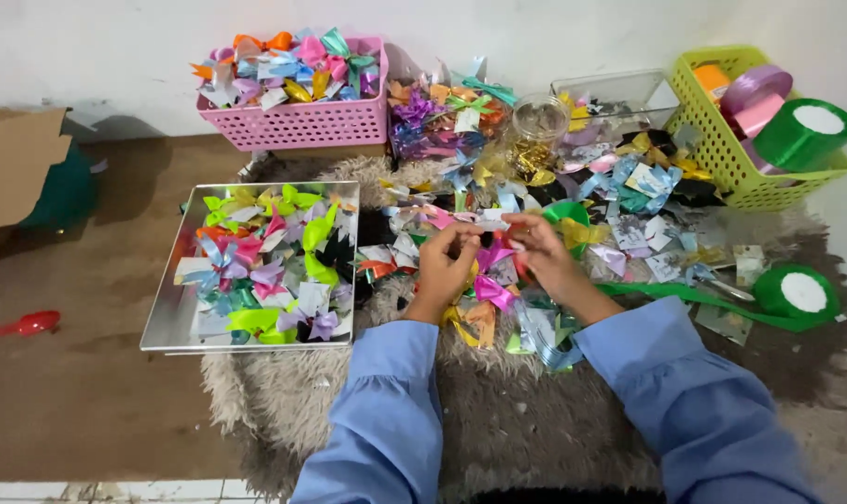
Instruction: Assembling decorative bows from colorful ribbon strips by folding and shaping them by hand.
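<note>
Over the shaggy rug (498, 420), the left hand (445, 266) and right hand (545, 257) together pinch a pink ribbon bow (493, 254). A silver tray (162, 322) of bows lies at the rug's left edge; a green ribbon roll (798, 292) sits near its right edge.

Glossy satin ribbon bows (491, 291) in many colours lie on a shaggy, rough grey fur rug (498, 420). A shiny metal tray (162, 327) mirrors light — smooth and reflective. Two latticed plastic baskets, pink (302, 121) and lime green (713, 140), look matt. The sleeves (386, 411) are soft blue cloth — matt.
</note>
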